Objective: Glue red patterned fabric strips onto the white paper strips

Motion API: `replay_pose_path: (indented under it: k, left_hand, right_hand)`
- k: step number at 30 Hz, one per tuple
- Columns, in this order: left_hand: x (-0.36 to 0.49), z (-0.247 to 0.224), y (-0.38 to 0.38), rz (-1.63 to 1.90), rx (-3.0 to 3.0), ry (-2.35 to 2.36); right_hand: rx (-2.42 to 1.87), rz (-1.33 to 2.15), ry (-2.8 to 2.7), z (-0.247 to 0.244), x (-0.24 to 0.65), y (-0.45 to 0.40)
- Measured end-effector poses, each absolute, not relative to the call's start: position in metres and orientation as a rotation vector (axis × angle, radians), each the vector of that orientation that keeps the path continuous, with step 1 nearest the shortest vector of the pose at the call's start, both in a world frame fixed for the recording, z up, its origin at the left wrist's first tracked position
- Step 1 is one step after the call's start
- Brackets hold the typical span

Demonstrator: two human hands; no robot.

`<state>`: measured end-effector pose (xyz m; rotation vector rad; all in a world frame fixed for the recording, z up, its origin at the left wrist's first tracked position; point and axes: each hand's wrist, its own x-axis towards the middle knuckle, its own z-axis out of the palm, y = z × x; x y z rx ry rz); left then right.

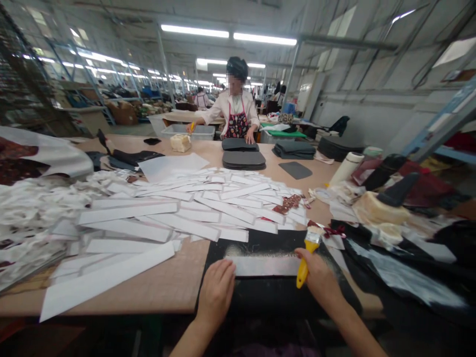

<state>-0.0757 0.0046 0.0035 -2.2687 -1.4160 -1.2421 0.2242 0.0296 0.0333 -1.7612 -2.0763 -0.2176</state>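
A pale, glossy strip (266,267) lies across a black board (256,295) right in front of me. My left hand (216,286) grips its left end, fingers together and curled over the edge. In my right hand (320,277) is a paintbrush (308,258) with a yellow handle, bristles pointing up and away from me. The fingertips of that hand also reach the strip's right end. Whitish residue speckles the board just beyond the strip. Past the board spreads a heap of white strips (211,215), overlapping one another.
Crumpled white scraps (40,208) pile up at the left. A white bottle (345,168), a yellowish block (383,208) and dark material crowd the right. Across the table a co-worker (238,111) stands behind stacked dark grey panels (243,159), holding a yellow-handled tool near a cream block (180,143).
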Motion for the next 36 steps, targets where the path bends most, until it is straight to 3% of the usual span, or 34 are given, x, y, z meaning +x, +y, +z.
replay_pose_path:
  k: [6,11,13,17,19,21,24,26,29,33,36]
  left_hand:
    - [-0.069,0.002,0.003,-0.97,-2.428,-1.188]
    - [-0.073,-0.001,0.013,-0.946,-2.454,-1.212]
    - [-0.074,-0.001,0.015,-0.97,-2.448,-1.24]
    - [-0.073,-0.001,0.015,-1.008,-2.449,-1.286]
    - [-0.072,-0.001,0.015,-1.017,-2.449,-1.284]
    - [-0.072,-0.001,0.016,-1.015,-2.437,-1.269]
    - [-0.073,-0.003,0.016,-1.003,-2.42,-1.245]
    - [-0.074,-0.005,0.016,-1.005,-2.413,-1.226]
    - [-0.075,-0.01,0.016,-1.009,-2.413,-1.211]
    - [-0.076,-0.015,0.017,-0.99,-2.428,-1.215]
    - [-0.076,-0.012,0.018,-1.002,-2.435,-1.201]
  right_hand:
    - [-1.415,0.381,-2.139,0.094,0.17,0.024]
    - [-1.506,0.816,-1.998,0.092,0.154,0.052]
    - [-1.751,0.679,-1.967,0.087,0.18,0.066]
    - [-2.374,-0.014,-1.754,0.093,0.246,0.073]
    - [-2.393,-0.21,-1.683,0.098,0.25,0.064]
    - [-2.171,-0.052,-1.712,0.098,0.225,0.05]
    - [-1.679,0.511,-1.84,0.087,0.17,0.036]
    - [-1.568,0.707,-1.89,0.078,0.158,0.036]
    - [-1.796,0.603,-1.831,0.074,0.2,0.04]
    - [-2.34,0.098,-1.523,0.084,0.275,0.033]
    - [-2.246,0.052,-1.734,0.087,0.28,0.025]
